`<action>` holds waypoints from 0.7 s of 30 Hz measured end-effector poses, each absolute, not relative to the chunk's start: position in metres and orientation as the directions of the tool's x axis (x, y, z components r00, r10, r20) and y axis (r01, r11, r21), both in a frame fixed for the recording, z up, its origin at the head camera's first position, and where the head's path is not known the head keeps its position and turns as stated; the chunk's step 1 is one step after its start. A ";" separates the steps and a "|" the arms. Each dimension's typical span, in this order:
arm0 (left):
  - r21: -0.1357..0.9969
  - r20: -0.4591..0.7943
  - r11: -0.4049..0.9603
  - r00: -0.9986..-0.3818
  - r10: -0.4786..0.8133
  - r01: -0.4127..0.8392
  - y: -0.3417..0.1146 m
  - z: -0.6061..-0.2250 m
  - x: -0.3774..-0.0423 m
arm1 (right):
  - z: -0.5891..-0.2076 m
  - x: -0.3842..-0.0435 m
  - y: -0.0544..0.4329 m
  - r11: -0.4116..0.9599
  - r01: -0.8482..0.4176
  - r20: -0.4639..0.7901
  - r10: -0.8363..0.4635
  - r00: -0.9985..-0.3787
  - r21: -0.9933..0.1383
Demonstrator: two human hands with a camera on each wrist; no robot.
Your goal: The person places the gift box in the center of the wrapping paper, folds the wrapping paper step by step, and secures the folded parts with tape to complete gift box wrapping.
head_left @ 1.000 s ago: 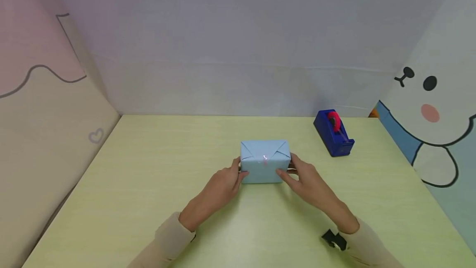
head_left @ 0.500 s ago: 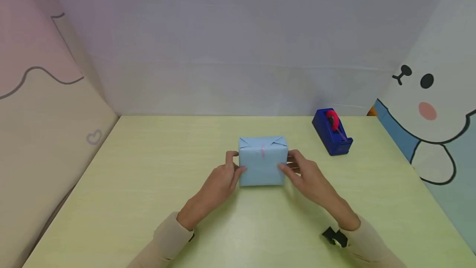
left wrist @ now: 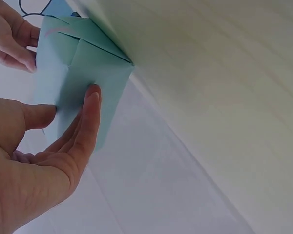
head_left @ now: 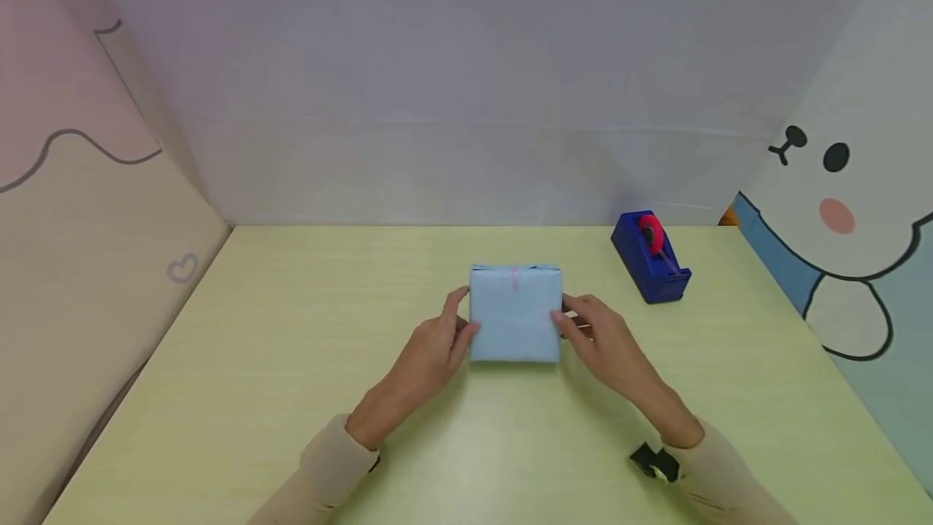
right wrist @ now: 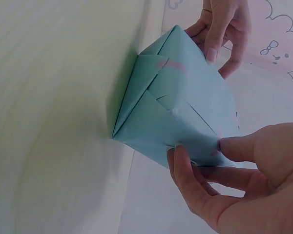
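A box wrapped in light blue paper [head_left: 514,318] is at the middle of the table, its broad face turned towards me in the head view. A strip of pinkish tape [right wrist: 172,65] crosses the folded paper flaps at one end. My left hand [head_left: 430,351] holds the box's left side, thumb on the near face and fingers along the side. On the opposite side my right hand [head_left: 607,344] grips it the same way. Both wrist views show the thumb and fingertips of each hand against the paper. Part of the box's underside is hidden.
A dark blue tape dispenser [head_left: 649,258] with a red core stands at the back right of the pale table [head_left: 321,306]. Behind the table rises a plain whitish backdrop [head_left: 466,104]. Printed cartoon panels flank both sides.
The box has tipped between my hands: its folded end, facing up and towards me earlier, now shows only as a thin top edge, and the broad face has come into view.
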State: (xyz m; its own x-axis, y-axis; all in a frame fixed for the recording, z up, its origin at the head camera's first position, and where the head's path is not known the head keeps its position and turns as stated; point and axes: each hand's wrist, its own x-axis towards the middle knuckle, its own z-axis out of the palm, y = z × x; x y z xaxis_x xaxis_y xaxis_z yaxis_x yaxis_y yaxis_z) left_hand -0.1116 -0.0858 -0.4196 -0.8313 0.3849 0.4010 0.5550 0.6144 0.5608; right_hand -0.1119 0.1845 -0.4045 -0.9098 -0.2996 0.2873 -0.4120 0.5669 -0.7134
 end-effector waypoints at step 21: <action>0.587 0.348 0.606 -0.844 0.409 0.536 -0.084 -0.422 -0.108 | -0.409 -0.114 0.180 0.559 -0.384 0.287 -0.257 -0.923 -0.734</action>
